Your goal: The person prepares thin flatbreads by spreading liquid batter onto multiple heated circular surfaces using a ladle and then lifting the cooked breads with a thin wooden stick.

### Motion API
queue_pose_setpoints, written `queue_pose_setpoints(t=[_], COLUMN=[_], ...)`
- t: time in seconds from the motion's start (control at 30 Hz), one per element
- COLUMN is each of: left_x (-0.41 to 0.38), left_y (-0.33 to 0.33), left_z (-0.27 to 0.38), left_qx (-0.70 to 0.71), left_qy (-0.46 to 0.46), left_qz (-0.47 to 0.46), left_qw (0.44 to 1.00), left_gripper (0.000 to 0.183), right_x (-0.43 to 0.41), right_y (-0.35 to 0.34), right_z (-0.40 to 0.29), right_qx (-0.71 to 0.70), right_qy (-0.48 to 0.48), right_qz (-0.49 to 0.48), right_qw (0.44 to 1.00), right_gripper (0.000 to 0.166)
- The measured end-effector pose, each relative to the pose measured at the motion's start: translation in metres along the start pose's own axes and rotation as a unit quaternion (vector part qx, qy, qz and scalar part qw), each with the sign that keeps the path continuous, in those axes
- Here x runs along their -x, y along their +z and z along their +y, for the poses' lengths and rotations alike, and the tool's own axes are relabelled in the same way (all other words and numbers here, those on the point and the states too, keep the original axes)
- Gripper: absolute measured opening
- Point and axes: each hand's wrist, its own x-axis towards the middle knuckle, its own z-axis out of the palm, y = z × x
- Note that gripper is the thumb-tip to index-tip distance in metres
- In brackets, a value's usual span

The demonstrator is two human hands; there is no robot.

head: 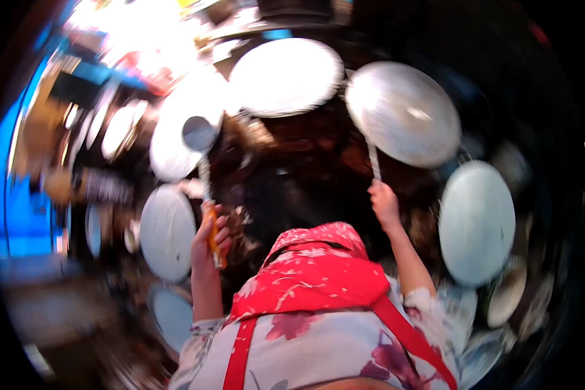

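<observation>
My left hand [211,235] is closed around the orange handle of a ladle [199,134], whose round grey bowl points away from me over a bright white disc [168,146]. My right hand [385,202] grips the thin handle of a utensil; its far end meets a large round metal lid or pan [403,114], and whether the two are one piece I cannot tell. Between my hands lies a dark area with blurred brown matter. Another large white round lid or plate [286,78] is ahead, in the middle.
Pale round lids or plates stand at the left [168,233] and the right [477,223], with more behind them. A blue surface [22,195] is at the far left. Blurred goods crowd the glaring upper left. I wear a red apron [317,282].
</observation>
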Motion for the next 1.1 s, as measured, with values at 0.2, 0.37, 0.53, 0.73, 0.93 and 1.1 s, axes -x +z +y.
queue_pose_setpoints(t=[0.2,0.37,0.53,0.73,0.93,1.1], left_x=[0.073,0.156,0.234,0.294,0.247,0.175], left_y=[-0.04,-0.1,-0.176,-0.211,-0.129,-0.166], left_z=[0.023,0.041,0.04,0.028,0.061,0.081], left_qx=[0.101,0.124,0.189,0.132,0.017,0.046], left_qy=[0.176,0.318,0.324,0.287,0.227,0.169], left_qz=[0.049,0.16,0.119,0.162,0.271,0.055], left_qw=[0.978,0.926,0.919,0.935,0.935,0.983], left_gripper=[0.028,0.024,0.026,0.033,0.034,0.035], right_x=[0.02,0.057,0.106,0.104,0.07,0.063], right_y=[0.04,0.101,0.155,0.182,0.074,-0.01], right_z=[-0.038,-0.047,-0.058,-0.052,-0.017,0.017], right_qx=[0.085,0.23,0.268,0.047,0.038,0.27], right_qy=[0.005,-0.19,-0.151,0.02,0.072,0.016], right_qz=[-0.241,-0.305,-0.362,-0.187,0.06,0.154], right_qw=[0.967,0.904,0.88,0.981,0.995,0.95], right_gripper=[0.041,0.04,0.044,0.041,0.04,0.052])
